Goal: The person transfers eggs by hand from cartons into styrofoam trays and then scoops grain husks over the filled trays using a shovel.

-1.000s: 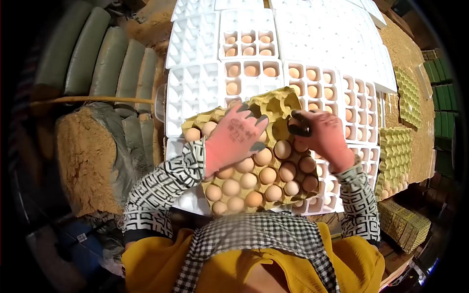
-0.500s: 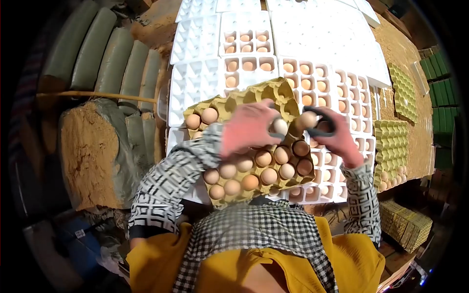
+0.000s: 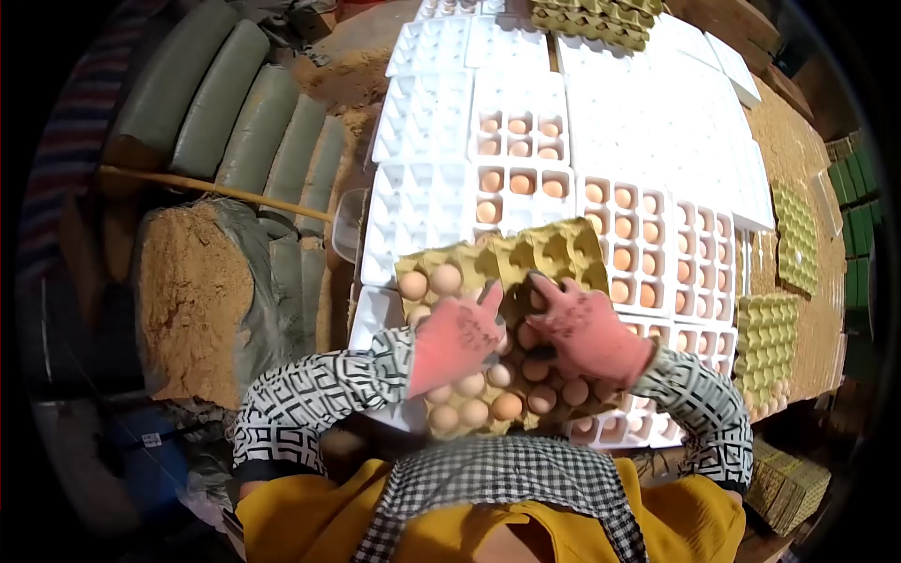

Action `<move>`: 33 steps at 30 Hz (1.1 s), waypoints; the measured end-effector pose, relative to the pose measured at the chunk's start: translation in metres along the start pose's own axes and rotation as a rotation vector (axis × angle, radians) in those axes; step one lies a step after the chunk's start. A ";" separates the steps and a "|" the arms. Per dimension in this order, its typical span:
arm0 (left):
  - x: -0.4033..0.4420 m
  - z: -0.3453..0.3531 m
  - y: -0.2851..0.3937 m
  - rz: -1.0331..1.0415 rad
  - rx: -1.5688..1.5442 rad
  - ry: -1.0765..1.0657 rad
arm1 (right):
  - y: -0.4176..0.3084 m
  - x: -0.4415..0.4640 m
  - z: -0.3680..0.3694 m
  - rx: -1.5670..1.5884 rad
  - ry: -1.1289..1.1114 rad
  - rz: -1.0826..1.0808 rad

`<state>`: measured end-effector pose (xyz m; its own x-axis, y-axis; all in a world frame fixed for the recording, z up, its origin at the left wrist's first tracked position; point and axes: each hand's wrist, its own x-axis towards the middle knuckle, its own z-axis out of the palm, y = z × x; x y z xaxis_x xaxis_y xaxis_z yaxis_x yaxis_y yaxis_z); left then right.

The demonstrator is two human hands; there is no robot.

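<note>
Right hand (image 3: 589, 330) has moved over the egg tray (image 3: 558, 246), beside left hand (image 3: 455, 342); glove print (image 3: 574, 317) illegible; cannot tell either grip.

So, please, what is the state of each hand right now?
Left hand: over the eggs; open or holding one, cannot be told.
Right hand: also over the eggs; its grip likewise cannot be told.

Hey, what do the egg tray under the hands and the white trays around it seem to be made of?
Egg tray: probably moulded paper pulp, matte; its rounded cups look dull and yellowish. White trays: likely foam, smooth, with thick-walled square pockets, though plastic is possible.
</note>
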<state>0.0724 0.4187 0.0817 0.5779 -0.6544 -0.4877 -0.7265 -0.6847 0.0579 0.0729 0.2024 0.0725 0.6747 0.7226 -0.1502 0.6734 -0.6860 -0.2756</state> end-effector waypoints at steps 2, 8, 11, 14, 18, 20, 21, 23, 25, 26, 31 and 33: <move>-0.014 -0.003 -0.029 0.021 -0.388 0.208 | 0.033 -0.009 0.006 0.445 0.171 0.089; 0.041 0.021 -0.213 -0.457 -0.830 1.009 | 0.104 0.115 -0.020 1.164 0.554 0.448; 0.101 0.051 -0.288 -0.621 -0.771 1.039 | 0.105 0.224 -0.025 1.396 0.582 0.422; 0.128 0.072 -0.299 -0.657 -0.681 0.830 | 0.113 0.320 0.001 1.416 0.632 0.471; 0.121 0.064 -0.301 -0.609 -0.952 1.031 | 0.120 0.378 0.037 0.702 0.367 0.597; 0.138 0.074 -0.337 -0.525 -1.255 1.345 | 0.105 0.374 0.045 0.493 0.475 0.667; 0.131 0.059 -0.337 -0.542 -1.019 1.483 | 0.093 0.368 0.042 0.412 0.595 0.648; 0.158 0.070 -0.357 -0.638 -0.517 1.643 | 0.108 0.369 0.069 0.117 0.768 0.307; 0.173 0.082 -0.364 -0.579 -0.494 1.018 | 0.112 0.356 0.076 -0.133 0.352 0.216; 0.178 0.088 -0.360 -0.605 -0.465 0.751 | 0.113 0.353 0.077 -0.049 0.501 0.239; 0.146 0.097 -0.353 -0.415 -0.361 1.244 | 0.113 0.244 -0.017 0.556 0.847 -0.004; 0.089 0.068 -0.302 -0.250 -1.026 1.152 | 0.092 0.160 -0.052 0.954 0.676 0.193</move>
<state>0.3181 0.5890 -0.0385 0.9520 -0.0503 0.3019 -0.2950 -0.4133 0.8615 0.2583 0.2504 0.0724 0.9562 0.2258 0.1860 0.2381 -0.2312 -0.9433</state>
